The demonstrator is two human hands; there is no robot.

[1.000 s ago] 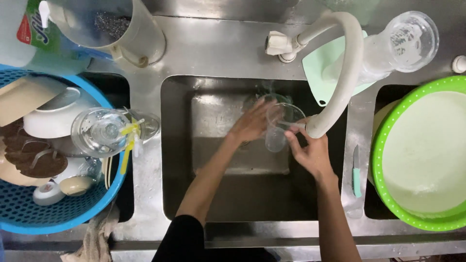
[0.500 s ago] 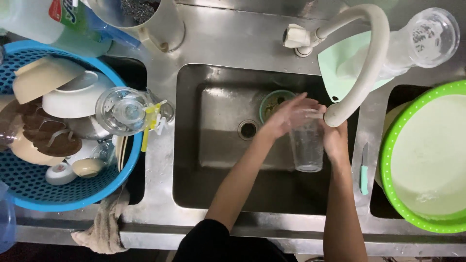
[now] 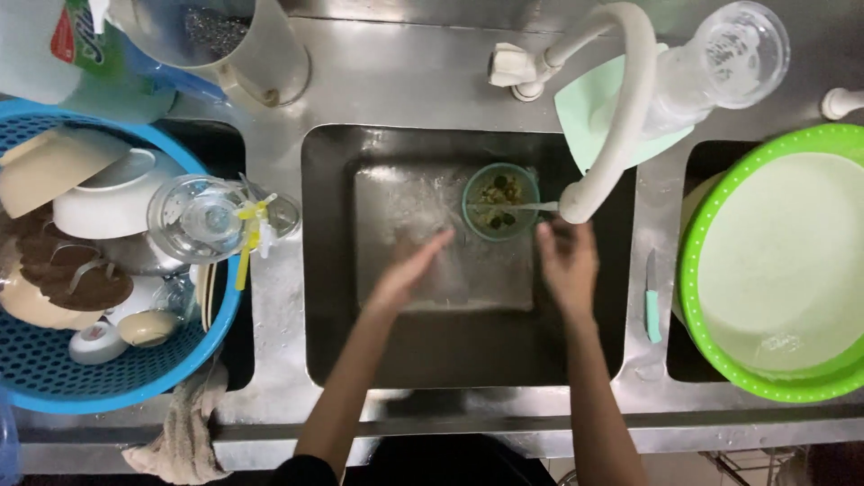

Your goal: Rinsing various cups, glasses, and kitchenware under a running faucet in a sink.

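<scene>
A: What is sitting in the sink [image 3: 360, 360]?
B: A green strainer cup [image 3: 500, 201] is lying under the white tap hose [image 3: 621, 117].
A: And the hands?
B: The left hand [image 3: 409, 265] and right hand [image 3: 565, 261] are hovering released, holding nothing, near the cup.

The steel sink basin [image 3: 423, 351] is the landmark. Its near half, toward the person, lies bare, so a hand could pass there freely. At its far right corner a small green bowl [image 3: 500, 201] with scraps sits on the floor, and the white faucet spout [image 3: 621, 117] arches over that same corner, its mouth just beside the bowl. The left hand [image 3: 409, 265] and right hand [image 3: 567, 261] hover mid-basin, apart, with open floor between them. Left of the basin a blue basket [image 3: 108, 387] crowds the rim; right of it stands a green tub [image 3: 720, 351], with a knife [image 3: 652, 301] on the strip between.
</scene>
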